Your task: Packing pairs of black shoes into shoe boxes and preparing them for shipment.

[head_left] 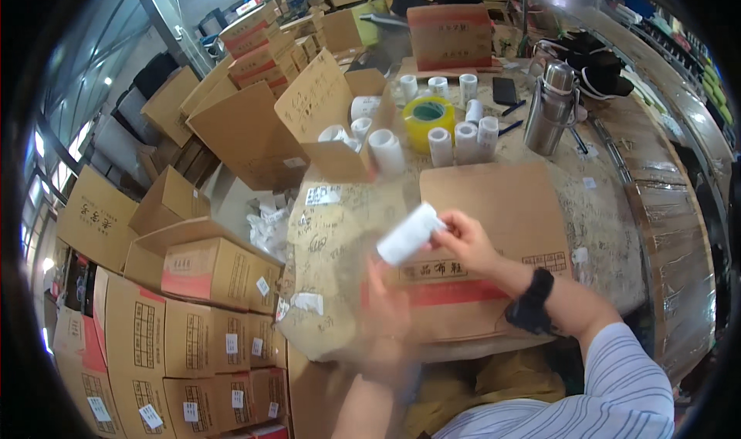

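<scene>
My right hand (469, 242) pinches one end of a white label roll (407, 234), tilted above the table. Under it lies a flat brown cardboard carton (502, 196) with a red band and dark print. My left hand (386, 304) is smeared by motion, just below the roll's lower end; whether it touches the roll I cannot tell. Farther back stands a yellow tape roll (428, 123), with several white label rolls (466, 142) around it. An open carton (328, 103) left of these holds more white rolls.
A steel thermos (551, 107), a dark phone (504, 91) and pens (512, 126) are at the back right. Stacked cartons (189, 339) rise beside the table's left edge. Crumpled white paper (268, 227) sits there too. Across the table, a person is behind an upright carton (450, 38).
</scene>
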Tool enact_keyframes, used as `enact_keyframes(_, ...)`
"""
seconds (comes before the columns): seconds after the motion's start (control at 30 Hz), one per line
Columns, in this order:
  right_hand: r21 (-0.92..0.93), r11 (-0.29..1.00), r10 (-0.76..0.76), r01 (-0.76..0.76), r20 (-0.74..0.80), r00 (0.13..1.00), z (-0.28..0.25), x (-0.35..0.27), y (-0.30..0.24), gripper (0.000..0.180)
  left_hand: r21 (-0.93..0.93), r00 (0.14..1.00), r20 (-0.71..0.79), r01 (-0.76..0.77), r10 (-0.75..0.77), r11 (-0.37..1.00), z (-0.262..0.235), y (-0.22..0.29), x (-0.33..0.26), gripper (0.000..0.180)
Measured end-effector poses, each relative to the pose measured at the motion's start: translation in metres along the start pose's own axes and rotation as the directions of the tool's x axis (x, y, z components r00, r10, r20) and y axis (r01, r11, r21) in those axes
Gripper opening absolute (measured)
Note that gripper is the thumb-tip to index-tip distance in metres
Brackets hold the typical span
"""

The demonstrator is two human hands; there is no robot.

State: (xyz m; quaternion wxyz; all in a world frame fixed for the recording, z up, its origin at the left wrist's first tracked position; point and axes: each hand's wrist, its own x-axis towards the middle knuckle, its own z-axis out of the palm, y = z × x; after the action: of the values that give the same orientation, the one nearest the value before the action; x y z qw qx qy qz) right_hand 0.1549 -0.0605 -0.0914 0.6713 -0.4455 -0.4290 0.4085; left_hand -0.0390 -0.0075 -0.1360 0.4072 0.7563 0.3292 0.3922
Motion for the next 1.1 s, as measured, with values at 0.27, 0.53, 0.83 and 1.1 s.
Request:
enact_keyframes(0.27,-0.136,0.990,0.037,-0.044,-0.060,0.998,0.006,-0.073,0.036,0.024,0.045,0.980,0.091,-0.182,0.177,0.982,0.009,0.005,0.002,0.042)
enact_keyframes(0.53,-0.253,0.940,-0.271,0.231,-0.138,0.953,0.012,-0.077,0.046,0.029,-0.184,0.994,0.082,-0.050,0.066,0.982,0.005,0.007,-0.006,0.042)
enact_keyframes(0.83,-0.220,0.975,-0.053,0.037,-0.067,0.996,0.012,-0.074,0.045,0.033,-0.193,0.993,0.098,0.077,-0.058,0.978,-0.001,0.001,0.002,0.031)
enact_keyframes(1.1,-0.092,0.990,-0.108,0.107,0.000,0.994,-0.002,-0.082,0.047,0.027,-0.056,0.906,0.249,0.367,-0.343,0.928,-0.011,0.038,0.010,0.017)
